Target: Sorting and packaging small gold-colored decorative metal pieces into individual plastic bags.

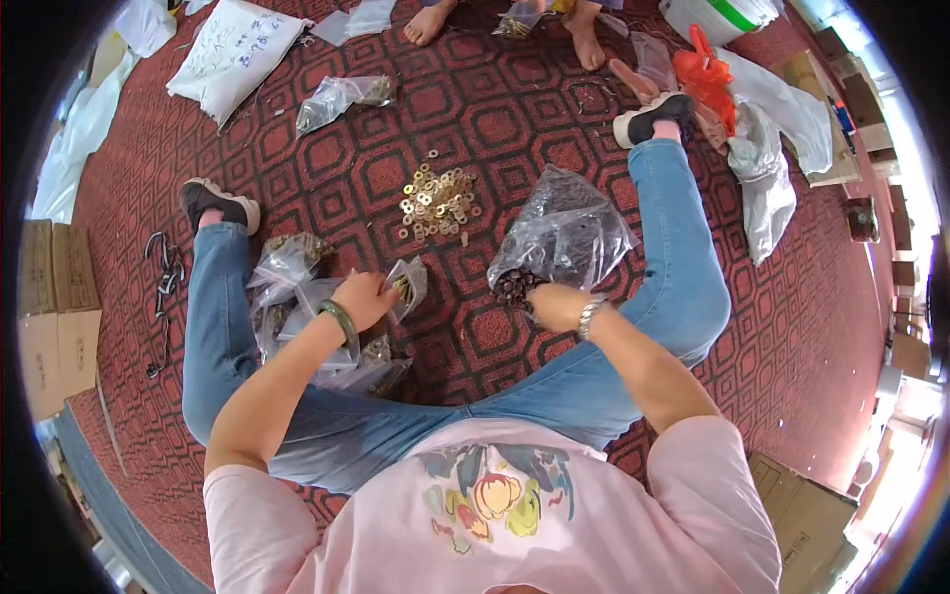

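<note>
My left hand (362, 300) is closed on a small clear zip bag (408, 285) with brass-coloured pieces inside. My right hand (556, 307) reaches into small dark brown pieces (517, 286) at the mouth of a large clear plastic bag (566, 223). Its fingers look drawn together, but the tips are hidden by the pieces. Beyond both hands, a loose pile of brass-coloured washers (438, 203) lies on the carpet. Several filled clear bags (361, 366) are heaped beside and under my left forearm, against my left leg.
Patterned red carpet (495, 109) covers the floor. Farther off are another filled bag (344, 102), a white sack (237, 54) and a person's bare feet (427, 24). Cardboard boxes (61, 307) stand at the left. A red plastic bag (705, 79) and white sacking (762, 178) lie right of my shoe.
</note>
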Action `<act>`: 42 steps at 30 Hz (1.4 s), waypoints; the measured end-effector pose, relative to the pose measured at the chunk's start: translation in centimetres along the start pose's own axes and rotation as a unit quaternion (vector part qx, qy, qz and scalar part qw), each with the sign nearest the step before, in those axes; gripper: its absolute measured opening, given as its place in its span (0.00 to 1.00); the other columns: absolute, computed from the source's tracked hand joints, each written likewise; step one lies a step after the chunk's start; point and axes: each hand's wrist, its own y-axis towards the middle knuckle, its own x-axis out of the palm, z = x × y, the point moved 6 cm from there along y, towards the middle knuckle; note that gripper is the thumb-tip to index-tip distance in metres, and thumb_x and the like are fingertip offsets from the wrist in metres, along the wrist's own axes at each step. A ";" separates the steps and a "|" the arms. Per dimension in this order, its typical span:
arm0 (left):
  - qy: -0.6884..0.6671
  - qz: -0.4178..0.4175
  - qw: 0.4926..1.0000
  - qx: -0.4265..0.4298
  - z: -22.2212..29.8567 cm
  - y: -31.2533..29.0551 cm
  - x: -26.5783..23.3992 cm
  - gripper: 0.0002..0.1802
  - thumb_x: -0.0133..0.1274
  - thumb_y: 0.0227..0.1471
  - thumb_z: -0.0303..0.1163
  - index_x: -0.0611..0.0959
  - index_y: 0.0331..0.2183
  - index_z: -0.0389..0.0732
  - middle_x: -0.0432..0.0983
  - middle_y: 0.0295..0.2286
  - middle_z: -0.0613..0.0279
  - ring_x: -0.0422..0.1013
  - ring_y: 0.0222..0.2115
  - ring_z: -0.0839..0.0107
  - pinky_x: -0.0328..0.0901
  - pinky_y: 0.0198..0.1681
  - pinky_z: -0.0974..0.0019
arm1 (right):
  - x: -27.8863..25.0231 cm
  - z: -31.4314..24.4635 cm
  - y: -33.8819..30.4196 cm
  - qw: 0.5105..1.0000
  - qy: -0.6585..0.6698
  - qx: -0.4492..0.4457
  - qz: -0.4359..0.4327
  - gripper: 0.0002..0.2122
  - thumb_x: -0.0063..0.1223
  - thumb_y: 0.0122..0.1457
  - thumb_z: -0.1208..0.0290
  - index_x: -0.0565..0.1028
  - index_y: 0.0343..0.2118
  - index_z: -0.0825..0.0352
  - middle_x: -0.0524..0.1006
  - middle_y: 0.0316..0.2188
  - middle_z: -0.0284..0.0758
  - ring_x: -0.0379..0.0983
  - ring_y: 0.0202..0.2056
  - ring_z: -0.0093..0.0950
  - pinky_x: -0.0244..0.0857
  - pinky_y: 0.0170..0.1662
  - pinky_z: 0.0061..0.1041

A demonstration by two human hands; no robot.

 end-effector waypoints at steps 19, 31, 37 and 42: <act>-0.075 0.001 0.983 0.170 11.7 0.0 6.8 0.12 0.50 0.44 0.32 0.72 0.33 0.37 0.71 0.27 0.51 0.69 0.28 0.52 0.65 0.32 0.57 | 1.0 3.7 4.5 0.971 0.027 0.083 0.224 0.11 0.50 0.50 0.70 0.69 0.38 0.62 0.73 0.33 0.43 0.70 0.29 0.43 0.66 0.33 0.37; -0.073 0.075 0.977 0.187 12.2 3.9 16.0 0.22 0.53 0.40 0.27 0.68 0.40 0.37 0.67 0.35 0.48 0.68 0.30 0.48 0.65 0.33 0.55 | 1.0 6.8 4.3 0.919 0.274 0.158 0.237 0.07 0.44 0.51 0.67 0.74 0.31 0.54 0.76 0.31 0.34 0.71 0.31 0.38 0.65 0.36 0.34; 0.017 0.079 0.962 0.261 15.8 5.0 17.6 0.16 0.52 0.41 0.27 0.69 0.35 0.38 0.69 0.31 0.51 0.68 0.28 0.49 0.65 0.31 0.56 | 1.5 7.2 4.3 0.917 0.264 0.122 0.272 0.08 0.43 0.53 0.71 0.74 0.34 0.57 0.74 0.23 0.31 0.70 0.23 0.26 0.66 0.27 0.23; -0.176 0.117 0.941 0.266 15.4 9.4 16.5 0.09 0.46 0.46 0.29 0.71 0.34 0.38 0.70 0.24 0.55 0.69 0.24 0.56 0.66 0.29 0.60 | 1.6 8.4 4.5 0.876 0.411 0.184 0.174 0.09 0.41 0.54 0.73 0.73 0.37 0.62 0.74 0.24 0.34 0.70 0.23 0.22 0.67 0.26 0.18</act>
